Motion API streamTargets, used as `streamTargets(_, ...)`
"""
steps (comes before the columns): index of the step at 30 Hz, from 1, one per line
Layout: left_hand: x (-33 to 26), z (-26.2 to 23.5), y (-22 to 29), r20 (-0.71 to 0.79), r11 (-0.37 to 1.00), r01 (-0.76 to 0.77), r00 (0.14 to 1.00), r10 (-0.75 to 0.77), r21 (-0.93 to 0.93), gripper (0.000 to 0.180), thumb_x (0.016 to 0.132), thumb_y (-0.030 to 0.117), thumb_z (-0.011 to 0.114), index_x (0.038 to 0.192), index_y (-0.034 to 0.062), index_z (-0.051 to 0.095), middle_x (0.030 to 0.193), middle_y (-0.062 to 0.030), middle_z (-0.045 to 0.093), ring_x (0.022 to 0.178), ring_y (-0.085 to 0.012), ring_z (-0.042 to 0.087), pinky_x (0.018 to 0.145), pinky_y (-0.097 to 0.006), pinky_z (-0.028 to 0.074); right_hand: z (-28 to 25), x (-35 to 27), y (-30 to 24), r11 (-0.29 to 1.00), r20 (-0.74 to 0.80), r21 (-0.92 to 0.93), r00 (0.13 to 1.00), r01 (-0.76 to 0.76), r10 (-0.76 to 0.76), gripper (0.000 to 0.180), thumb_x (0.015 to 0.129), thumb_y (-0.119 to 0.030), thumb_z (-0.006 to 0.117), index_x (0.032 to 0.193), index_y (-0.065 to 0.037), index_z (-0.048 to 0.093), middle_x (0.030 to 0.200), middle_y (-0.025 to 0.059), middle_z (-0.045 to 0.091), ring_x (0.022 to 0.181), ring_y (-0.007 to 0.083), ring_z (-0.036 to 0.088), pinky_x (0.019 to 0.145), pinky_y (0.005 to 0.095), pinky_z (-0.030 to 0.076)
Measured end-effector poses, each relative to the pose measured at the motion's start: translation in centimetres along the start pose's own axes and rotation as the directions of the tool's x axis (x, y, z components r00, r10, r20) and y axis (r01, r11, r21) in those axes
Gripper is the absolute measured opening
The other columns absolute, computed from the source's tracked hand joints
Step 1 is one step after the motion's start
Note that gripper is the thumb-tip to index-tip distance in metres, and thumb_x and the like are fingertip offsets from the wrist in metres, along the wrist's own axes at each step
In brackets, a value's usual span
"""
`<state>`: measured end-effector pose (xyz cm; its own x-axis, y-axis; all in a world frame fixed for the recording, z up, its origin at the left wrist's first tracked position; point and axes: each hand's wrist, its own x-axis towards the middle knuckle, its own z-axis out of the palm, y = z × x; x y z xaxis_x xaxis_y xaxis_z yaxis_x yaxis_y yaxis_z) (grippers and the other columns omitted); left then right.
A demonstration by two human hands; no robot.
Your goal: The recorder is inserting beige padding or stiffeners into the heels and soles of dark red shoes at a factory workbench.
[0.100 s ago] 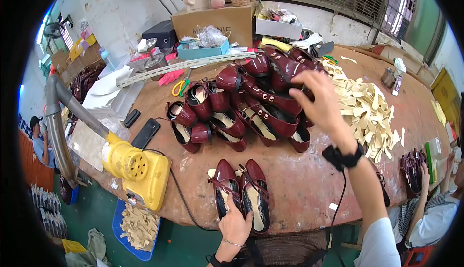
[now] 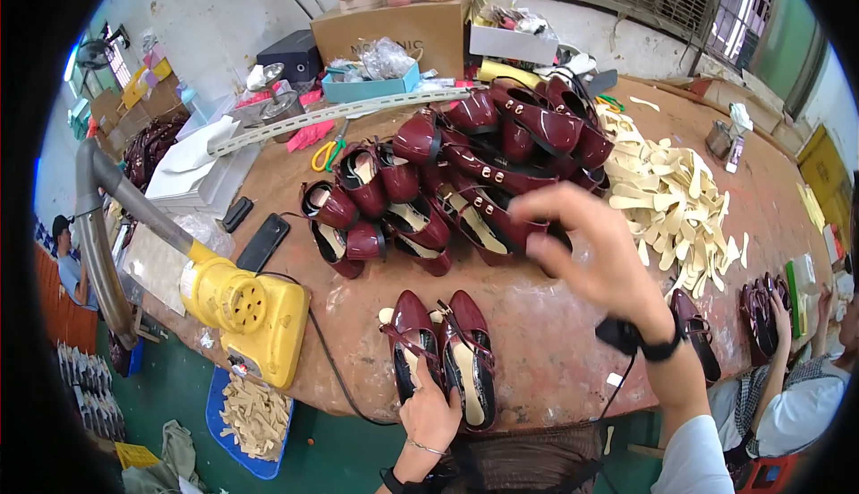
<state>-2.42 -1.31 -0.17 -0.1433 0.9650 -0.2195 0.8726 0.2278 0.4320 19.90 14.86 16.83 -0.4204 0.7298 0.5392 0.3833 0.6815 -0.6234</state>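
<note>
A pair of glossy dark-red strapped shoes stands side by side at the table's near edge: a left shoe (image 2: 412,337) and a right shoe (image 2: 467,351). A pale insole pad (image 2: 467,373) lies inside the right shoe. My left hand (image 2: 429,421) reaches its index finger into the left shoe's opening, thumb apart, its other fingers partly hidden. In the air before a heap of similar shoes (image 2: 488,172), my right hand (image 2: 599,257) hangs with fingers spread and nothing in them, slightly blurred. It hides the heap's near right corner.
Loose pale insole pads (image 2: 671,203) are piled right of the heap. On the left stand a yellow machine (image 2: 246,302) with a grey pipe, a phone (image 2: 264,242) and scissors (image 2: 327,156). A cable (image 2: 331,360) crosses the table. Another person's hand (image 2: 780,310) is at far right.
My right hand has come nearer and down, away from the top of the shoe heap. My left hand remains at the left shoe. The whole view has shifted slightly.
</note>
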Motion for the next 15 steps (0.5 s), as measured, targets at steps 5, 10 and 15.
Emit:
streamTargets(5,2.0,0.3,2.3,0.003,0.994,-0.104,0.995,0.104,0.025,0.067,0.084,0.019,0.065,0.141,-0.0044,0.036,0.069,-0.0244,0.066,0.061,-0.0433,0.066,0.058,-0.052,0.054,-4.0,-2.9,-8.8,0.772,0.197,0.584,0.879,0.251,-0.434,0.017,0.087,-0.004,0.069,0.104,-0.002,0.069,0.098,0.0133,0.069,0.095,0.0352,0.068,0.084,0.0438,0.055)
streamTargets(10,2.4,1.1,1.9,-0.032,0.992,-0.092,0.995,0.095,0.092,0.061,0.085,0.019,0.063,0.139,-0.0022,0.043,0.070,-0.0253,0.066,0.064,-0.0434,0.066,0.061,-0.054,0.053,-6.6,-3.4,-12.3,0.510,0.059,0.855,0.963,0.088,-0.265,0.013,0.078,-0.003,0.076,0.089,-0.001,0.069,0.078,0.0142,0.064,0.066,0.0260,0.064,0.053,0.0330,0.055)
streamTargets(15,1.1,1.8,-0.5,-0.028,0.985,-0.101,0.994,0.106,0.139,0.071,0.084,0.017,0.063,0.148,-0.0009,0.037,0.077,-0.0273,0.067,0.068,-0.0457,0.066,0.064,-0.053,0.054,-7.1,-9.1,-14.2,0.765,-0.245,0.609,0.967,0.210,-0.071,0.011,0.085,-0.004,0.071,0.094,0.000,0.065,0.083,0.0129,0.065,0.073,0.0240,0.065,0.066,0.0341,0.055)
